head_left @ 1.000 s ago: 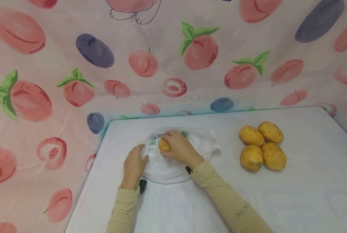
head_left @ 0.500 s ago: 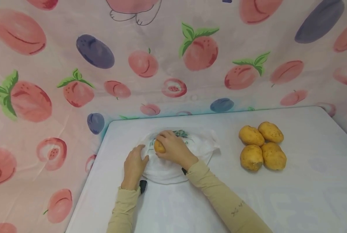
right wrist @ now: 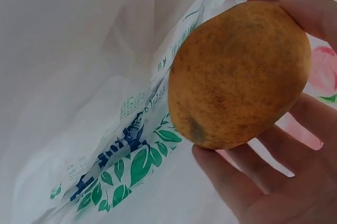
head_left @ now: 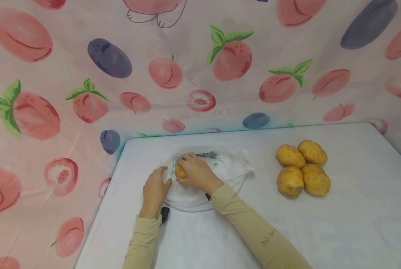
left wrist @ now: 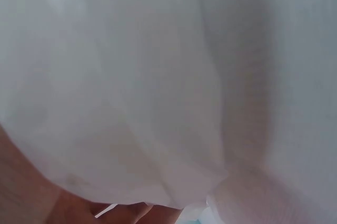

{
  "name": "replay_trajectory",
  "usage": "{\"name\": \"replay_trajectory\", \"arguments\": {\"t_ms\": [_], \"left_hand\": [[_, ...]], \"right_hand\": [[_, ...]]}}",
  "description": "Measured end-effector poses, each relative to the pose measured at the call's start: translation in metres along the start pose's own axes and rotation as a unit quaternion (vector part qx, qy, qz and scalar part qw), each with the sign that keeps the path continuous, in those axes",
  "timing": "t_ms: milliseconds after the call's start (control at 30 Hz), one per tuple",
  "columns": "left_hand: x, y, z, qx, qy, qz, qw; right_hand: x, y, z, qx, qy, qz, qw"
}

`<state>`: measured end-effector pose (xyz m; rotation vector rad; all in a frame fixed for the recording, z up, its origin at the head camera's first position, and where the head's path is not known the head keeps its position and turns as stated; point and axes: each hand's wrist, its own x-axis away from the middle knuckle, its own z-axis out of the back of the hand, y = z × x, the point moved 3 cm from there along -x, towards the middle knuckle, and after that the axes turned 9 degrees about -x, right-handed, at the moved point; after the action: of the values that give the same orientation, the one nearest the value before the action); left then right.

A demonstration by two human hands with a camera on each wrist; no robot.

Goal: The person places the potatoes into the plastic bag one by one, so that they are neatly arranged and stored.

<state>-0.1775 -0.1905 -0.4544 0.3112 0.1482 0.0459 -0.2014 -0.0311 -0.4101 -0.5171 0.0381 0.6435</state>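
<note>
A white plastic bag (head_left: 225, 172) with green and dark print lies flat on the table. My right hand (head_left: 198, 173) grips a potato (head_left: 180, 172) over the bag's left part; in the right wrist view the thumb and fingertips hold the potato (right wrist: 239, 74) beside the bag's printed fold (right wrist: 139, 155). At the bag's left edge my left hand (head_left: 155, 192) holds the plastic, its thumb and fingers apart with bag material between them. In the left wrist view the bag (left wrist: 131, 87) covers most of that hand, with only some fingers (left wrist: 121, 213) showing below.
Several potatoes (head_left: 303, 168) sit in a tight cluster on the right side of the white table (head_left: 362, 216). Behind the table hangs a pink cloth (head_left: 187, 45) printed with fruit, which also covers the left side.
My right hand has moved left with the potato, closer to the left hand, and the bag's print has shifted in view. The left hand has stayed in place.
</note>
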Motion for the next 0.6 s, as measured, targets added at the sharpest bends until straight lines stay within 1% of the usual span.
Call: {"name": "replay_trajectory", "arguments": {"t_ms": [133, 233, 433, 600], "left_hand": [[0.0, 0.001, 0.0, -0.002, 0.0, 0.0, 1.0], [0.0, 0.001, 0.0, -0.004, 0.001, -0.002, 1.0], [-0.001, 0.001, 0.0, -0.003, 0.004, -0.003, 1.0], [-0.001, 0.0, 0.0, -0.005, 0.007, -0.005, 1.0]], "right_hand": [[-0.002, 0.001, -0.003, -0.005, -0.014, -0.013, 0.9998], [-0.005, 0.002, -0.006, -0.003, -0.018, -0.018, 0.9997], [-0.012, 0.008, -0.01, -0.002, -0.008, -0.024, 0.9997], [-0.018, 0.012, -0.013, -0.008, 0.003, -0.021, 0.9997]]}}
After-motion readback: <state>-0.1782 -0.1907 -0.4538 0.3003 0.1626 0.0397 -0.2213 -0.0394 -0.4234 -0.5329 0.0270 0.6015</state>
